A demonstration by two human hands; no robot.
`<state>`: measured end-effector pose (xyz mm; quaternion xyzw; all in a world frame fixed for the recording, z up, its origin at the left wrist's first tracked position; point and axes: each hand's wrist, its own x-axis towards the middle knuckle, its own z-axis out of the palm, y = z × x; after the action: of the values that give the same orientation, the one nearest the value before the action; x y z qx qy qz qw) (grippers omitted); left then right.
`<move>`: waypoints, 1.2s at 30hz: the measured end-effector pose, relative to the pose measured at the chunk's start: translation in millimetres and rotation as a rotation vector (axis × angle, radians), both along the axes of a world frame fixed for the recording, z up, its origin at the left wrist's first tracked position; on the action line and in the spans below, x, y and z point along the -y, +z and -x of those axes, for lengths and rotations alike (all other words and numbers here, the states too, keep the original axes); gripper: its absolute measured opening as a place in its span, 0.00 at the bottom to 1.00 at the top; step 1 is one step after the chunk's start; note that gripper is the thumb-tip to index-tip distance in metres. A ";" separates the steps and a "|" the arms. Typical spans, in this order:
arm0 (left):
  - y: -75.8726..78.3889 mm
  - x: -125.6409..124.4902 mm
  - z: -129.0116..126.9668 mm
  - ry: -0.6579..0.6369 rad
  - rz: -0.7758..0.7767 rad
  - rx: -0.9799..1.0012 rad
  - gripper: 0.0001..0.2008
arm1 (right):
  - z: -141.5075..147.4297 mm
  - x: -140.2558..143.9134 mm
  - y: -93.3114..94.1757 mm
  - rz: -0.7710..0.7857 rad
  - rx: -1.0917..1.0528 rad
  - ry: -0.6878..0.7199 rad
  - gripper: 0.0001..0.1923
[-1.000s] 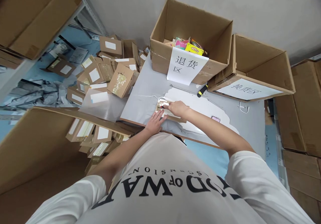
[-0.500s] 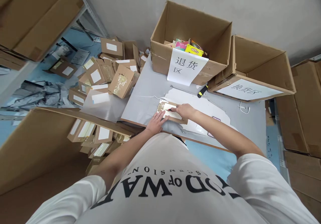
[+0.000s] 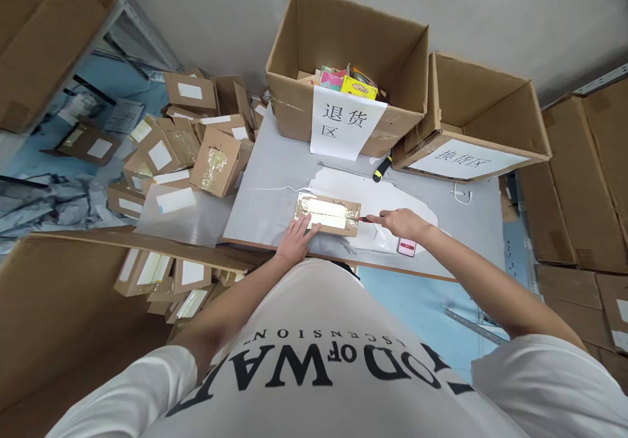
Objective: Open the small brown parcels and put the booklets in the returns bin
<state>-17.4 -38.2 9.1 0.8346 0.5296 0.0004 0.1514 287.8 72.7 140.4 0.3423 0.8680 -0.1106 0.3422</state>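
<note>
Off the bench's left edge, a heap of small taped parcels (image 3: pixel 191 144) lies on the floor, most with white labels. On the bench (image 3: pixel 275 183) itself, near its front edge, lies a flat cardboard parcel (image 3: pixel 328 214), long side running left to right, with shiny tape and a white label along its top. The left hand (image 3: pixel 296 240) lies flat and open at the parcel's front left corner, fingers spread on the cardboard and the bench; its grip closes on nothing. At the parcel's right end, the right hand (image 3: pixel 401 222) has its grip closed round a small cutter (image 3: pixel 364 219), whose red tip just touches the parcel's right edge. Just in front of that hand a phone (image 3: pixel 407 248) lies flat on a torn white sheet (image 3: pixel 392 196). Toward the bench's back edge a yellow-and-black marker (image 3: pixel 381 168) lies beside an open carton (image 3: pixel 343 52) holding bright packets, a paper sign hanging on its front. A second open carton (image 3: pixel 471 124) stands at the back right corner, tipped forward, with its own sign.
</note>
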 end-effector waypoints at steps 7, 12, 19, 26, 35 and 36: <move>0.7 -1.0 0.0 -0.002 0.024 0.004 0.42 | -25.1 7.8 -2.6 -0.007 -0.060 -0.059 0.35; 2.4 -1.6 1.4 -0.016 0.011 -0.025 0.41 | -38.2 16.7 -4.0 -0.030 -0.091 -0.060 0.38; 12.1 -5.8 4.4 -0.042 -0.014 -0.032 0.34 | -82.0 49.9 -26.2 -0.019 -0.221 -0.321 0.32; 25.4 -33.7 -2.4 0.070 -0.035 0.011 0.32 | -53.4 94.3 -95.5 0.177 -1.020 -1.213 0.32; 27.0 -82.5 -13.6 -0.012 0.049 -0.063 0.62 | -13.0 110.1 -123.2 0.380 -1.368 -1.572 0.41; 26.0 -83.4 -13.9 -0.009 0.054 -0.065 0.61 | -12.1 109.6 -123.4 0.395 -1.374 -1.573 0.42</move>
<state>-3.4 45.2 35.1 0.8323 0.5301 -0.0417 0.1566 299.9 -37.0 17.0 0.6097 0.3762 -0.6093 -0.3397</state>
